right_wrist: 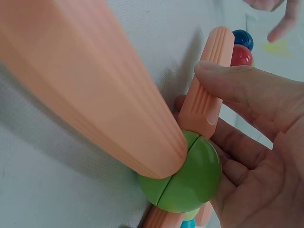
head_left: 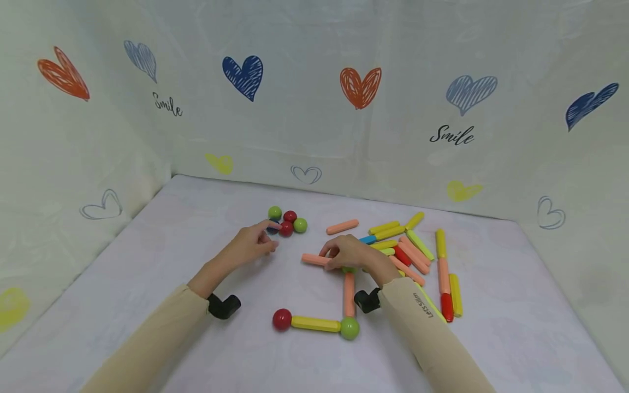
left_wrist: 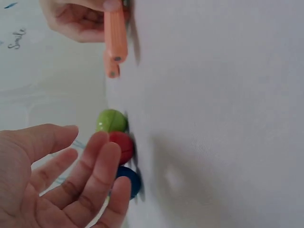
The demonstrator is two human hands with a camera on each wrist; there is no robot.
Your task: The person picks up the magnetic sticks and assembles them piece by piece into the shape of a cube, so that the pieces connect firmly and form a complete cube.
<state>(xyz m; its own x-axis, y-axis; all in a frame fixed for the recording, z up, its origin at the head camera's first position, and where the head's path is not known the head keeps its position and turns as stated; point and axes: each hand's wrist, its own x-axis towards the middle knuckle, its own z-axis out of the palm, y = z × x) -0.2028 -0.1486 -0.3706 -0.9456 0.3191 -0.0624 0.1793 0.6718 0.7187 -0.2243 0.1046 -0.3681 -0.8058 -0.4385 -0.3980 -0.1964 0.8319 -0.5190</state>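
My right hand (head_left: 348,252) pinches a salmon-orange stick (right_wrist: 212,61) between thumb and fingers. That stick's near end meets a green ball (right_wrist: 194,178), mostly hidden under the hand in the head view. From this ball another orange stick (head_left: 349,295) runs to a second green ball (head_left: 349,328), joined by a yellow stick (head_left: 315,324) to a red ball (head_left: 282,320). My left hand (head_left: 251,244) hovers with loosely bent, spread fingers and nothing in them. Its fingertips overlap a cluster of balls: red (left_wrist: 122,147), green (left_wrist: 111,120) and blue (left_wrist: 130,183).
Several coloured sticks (head_left: 417,254) lie in a loose pile right of my right hand. A column of joined sticks (head_left: 444,275) and a yellow stick (head_left: 456,295) lie farther right. One loose orange stick (head_left: 342,226) lies behind the hand. A white heart-printed curtain (head_left: 304,136) closes the back.
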